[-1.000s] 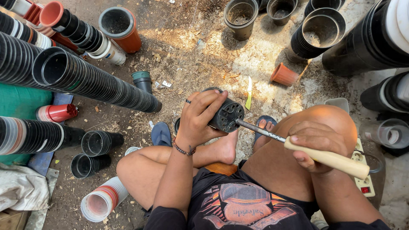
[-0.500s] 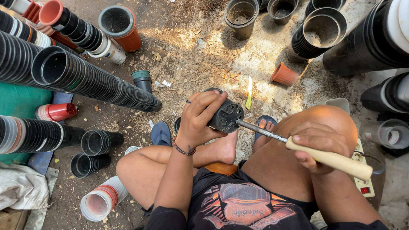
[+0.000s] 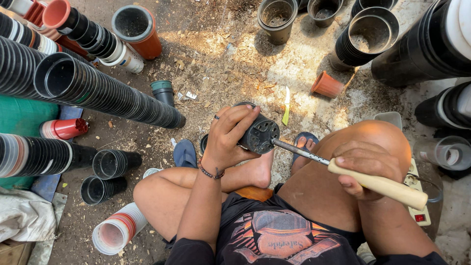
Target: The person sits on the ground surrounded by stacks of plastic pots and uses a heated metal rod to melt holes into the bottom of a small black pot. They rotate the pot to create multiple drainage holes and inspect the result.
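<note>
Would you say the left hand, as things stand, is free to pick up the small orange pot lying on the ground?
Probably not: the left hand is wrapped around a black pot, though the ground toward the orange pot lies open.

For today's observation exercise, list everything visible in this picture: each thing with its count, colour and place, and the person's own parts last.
Small plastic pot: one, black, in left hand, holed base toward the tool.
Wooden-handled metal-tipped tool: one, cream handle, in right hand, tip at pot base.
Long stacks of nested pots: several, mostly black, left.
Terracotta-coloured pot: one, lying on ground.
Upright pots: several, dark, top.
Power strip: one, white, right.
Sandals: two, blue, by feet.
Left hand: one, gripping pot.
Right hand: one, gripping handle.
</note>
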